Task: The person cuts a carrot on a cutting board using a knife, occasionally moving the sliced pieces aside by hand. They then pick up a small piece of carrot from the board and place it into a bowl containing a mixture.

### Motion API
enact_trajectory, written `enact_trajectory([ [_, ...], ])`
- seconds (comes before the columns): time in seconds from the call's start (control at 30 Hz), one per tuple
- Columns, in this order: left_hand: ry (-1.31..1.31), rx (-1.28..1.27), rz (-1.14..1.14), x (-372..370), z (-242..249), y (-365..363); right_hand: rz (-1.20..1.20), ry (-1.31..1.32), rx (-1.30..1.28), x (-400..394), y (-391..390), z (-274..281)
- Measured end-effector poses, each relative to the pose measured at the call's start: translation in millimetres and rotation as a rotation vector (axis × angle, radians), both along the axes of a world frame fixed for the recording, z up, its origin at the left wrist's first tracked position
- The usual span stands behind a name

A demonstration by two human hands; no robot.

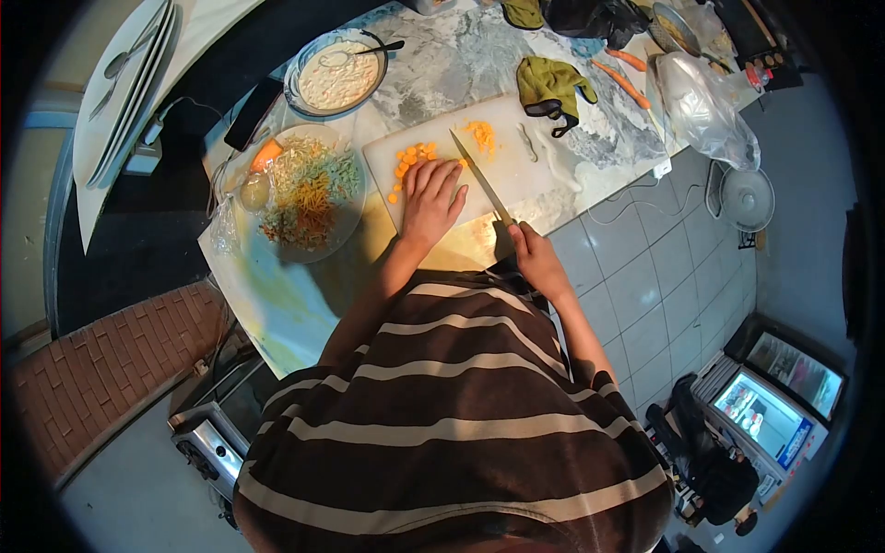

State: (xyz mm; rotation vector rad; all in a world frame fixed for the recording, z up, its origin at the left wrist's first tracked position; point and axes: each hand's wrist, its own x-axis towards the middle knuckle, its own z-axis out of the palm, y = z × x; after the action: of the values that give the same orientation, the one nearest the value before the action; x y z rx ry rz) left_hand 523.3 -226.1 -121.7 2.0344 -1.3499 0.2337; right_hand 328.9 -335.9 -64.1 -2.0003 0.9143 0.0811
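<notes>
A white cutting board (378, 158) lies on the marble counter. My right hand (537, 263) grips the handle of a long kitchen knife (481, 178), its blade slanting up across the board. Beside the blade, my left hand (431, 205) presses down with bent fingers close together. A bit of carrot (462, 163) shows at its fingertips; the rest of that piece is hidden. Round carrot slices (403, 168) lie left of my fingers. On the knife's other side sits a small heap of finely cut carrot (480, 136).
Left of the board, a plate (345, 221) holds shredded vegetables. Behind it stands a bowl of pale batter (337, 76) with a spoon. A green glove (550, 89), whole carrots (624, 85) and a plastic bag (702, 106) lie rightward. A phone (253, 113) rests at left. Another person (724, 484) is lower right.
</notes>
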Motion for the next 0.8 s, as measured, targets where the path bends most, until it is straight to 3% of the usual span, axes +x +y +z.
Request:
enact_trajectory([
  [0.27, -0.019, 0.034, -0.013, -0.5, -1.8, 0.4, 0.005, -0.014, -0.163, -4.2, 11.0, 4.4],
  [0.8, -0.013, 0.039, -0.007, -0.1, -3.6, -0.2, 0.045, 0.001, -0.163, -5.0, 13.4, 3.8],
])
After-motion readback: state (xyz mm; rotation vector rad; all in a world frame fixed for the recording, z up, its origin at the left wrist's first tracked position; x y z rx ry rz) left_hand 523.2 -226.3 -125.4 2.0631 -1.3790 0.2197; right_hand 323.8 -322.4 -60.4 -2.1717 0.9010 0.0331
